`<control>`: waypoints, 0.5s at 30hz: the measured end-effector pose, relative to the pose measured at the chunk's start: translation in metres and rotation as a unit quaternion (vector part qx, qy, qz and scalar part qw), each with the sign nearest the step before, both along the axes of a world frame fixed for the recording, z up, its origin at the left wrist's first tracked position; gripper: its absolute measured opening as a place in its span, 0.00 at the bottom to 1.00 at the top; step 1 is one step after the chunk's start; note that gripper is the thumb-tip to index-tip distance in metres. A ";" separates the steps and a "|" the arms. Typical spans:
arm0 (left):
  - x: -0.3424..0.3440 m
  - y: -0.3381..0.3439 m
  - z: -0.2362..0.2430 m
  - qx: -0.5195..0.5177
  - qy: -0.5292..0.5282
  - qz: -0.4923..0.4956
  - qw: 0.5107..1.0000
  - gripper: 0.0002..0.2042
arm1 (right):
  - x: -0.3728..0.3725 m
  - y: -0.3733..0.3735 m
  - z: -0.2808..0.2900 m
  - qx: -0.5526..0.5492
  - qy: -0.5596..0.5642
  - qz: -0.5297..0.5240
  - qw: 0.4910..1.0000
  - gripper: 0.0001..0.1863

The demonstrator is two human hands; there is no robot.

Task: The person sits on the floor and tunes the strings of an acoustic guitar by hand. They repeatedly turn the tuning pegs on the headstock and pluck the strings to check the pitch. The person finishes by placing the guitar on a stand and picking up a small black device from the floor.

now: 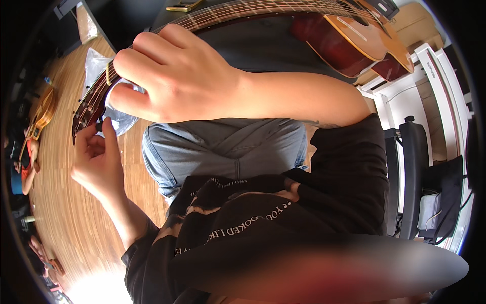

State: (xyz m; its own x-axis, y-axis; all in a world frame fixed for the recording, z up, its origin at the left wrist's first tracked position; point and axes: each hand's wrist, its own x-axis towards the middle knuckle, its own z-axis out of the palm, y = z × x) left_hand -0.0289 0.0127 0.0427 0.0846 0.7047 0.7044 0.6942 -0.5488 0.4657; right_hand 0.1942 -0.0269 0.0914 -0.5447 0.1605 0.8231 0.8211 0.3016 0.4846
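An acoustic guitar (387,43) with a tan top and dark red sides lies across the view. Its body is at the upper right, and its neck (238,8) curves left to a dark headstock (87,114). My right hand (177,76) reaches across from the right, its fingers curled over the neck close to the nut. The fingertips are hidden. Lower left, my left hand (101,157) is closed, with thumb and forefinger pinching a black tuning peg (99,125) on the headstock's near side.
Behind the headstock, a clear plastic bag (96,66) lies on the wooden floor (66,202). A person at far left holds another guitar (44,112). White keyboard furniture (400,104) and a black post (412,172) stand at right. A gold object (183,6) rests at the top.
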 end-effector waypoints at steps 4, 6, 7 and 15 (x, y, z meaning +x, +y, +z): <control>0.003 0.009 -0.001 0.111 0.088 -0.030 0.989 0.05 | 0.004 0.016 -0.009 0.041 0.006 -0.013 0.999 0.07; 0.005 0.015 0.000 0.170 0.076 -0.087 0.979 0.05 | 0.008 0.019 -0.011 0.018 -0.003 0.003 1.000 0.06; 0.002 0.013 0.003 0.168 0.078 -0.103 0.977 0.06 | 0.007 0.017 -0.008 -0.007 0.002 0.014 1.000 0.06; -0.009 0.004 -0.006 -0.073 -0.114 -0.071 0.988 0.11 | 0.001 0.018 0.001 0.025 -0.035 -0.036 0.998 0.09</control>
State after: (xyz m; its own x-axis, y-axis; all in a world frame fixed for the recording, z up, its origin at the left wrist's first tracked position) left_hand -0.0376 0.0164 0.0362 0.0404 0.7922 0.6090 0.4838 -0.5488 0.6818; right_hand 0.1955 -0.0087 0.0924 -0.5898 0.1608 0.7914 0.8033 0.2173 0.5545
